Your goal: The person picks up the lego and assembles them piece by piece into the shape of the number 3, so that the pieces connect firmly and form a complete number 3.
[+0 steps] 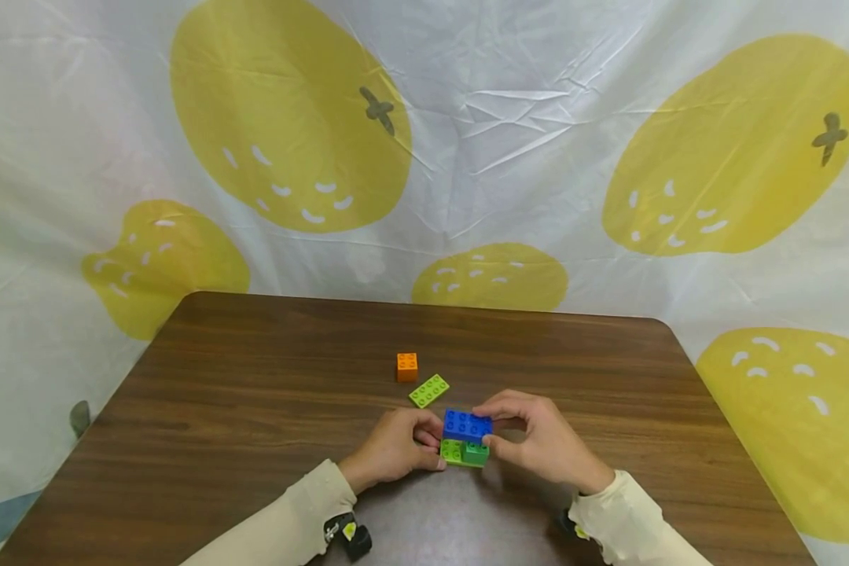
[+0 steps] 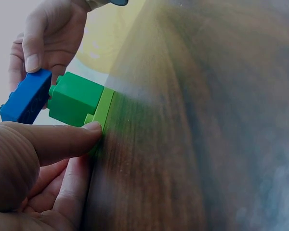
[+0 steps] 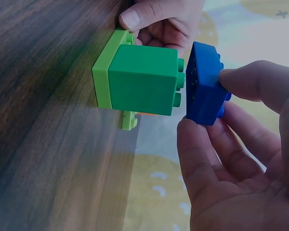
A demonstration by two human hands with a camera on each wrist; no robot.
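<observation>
My right hand (image 1: 541, 436) pinches a blue building brick (image 1: 467, 425) between thumb and fingers. That brick is held just above a green brick (image 3: 143, 79), and the right wrist view shows a narrow gap between its underside and the green studs. The green brick sits at the right end of a lime green plate (image 1: 451, 451) on the table. At the plate's left end, my left hand (image 1: 396, 448) grips the edge, its thumb (image 2: 84, 139) pressed on top. In the head view the blue brick covers part of the green brick and plate.
Beyond the hands lies a second lime plate (image 1: 428, 391), set at a slant. An orange brick (image 1: 406, 367) stands a little behind it. The brown wooden table (image 1: 283, 369) ends at a white cloth (image 1: 509, 157) printed with yellow fruit.
</observation>
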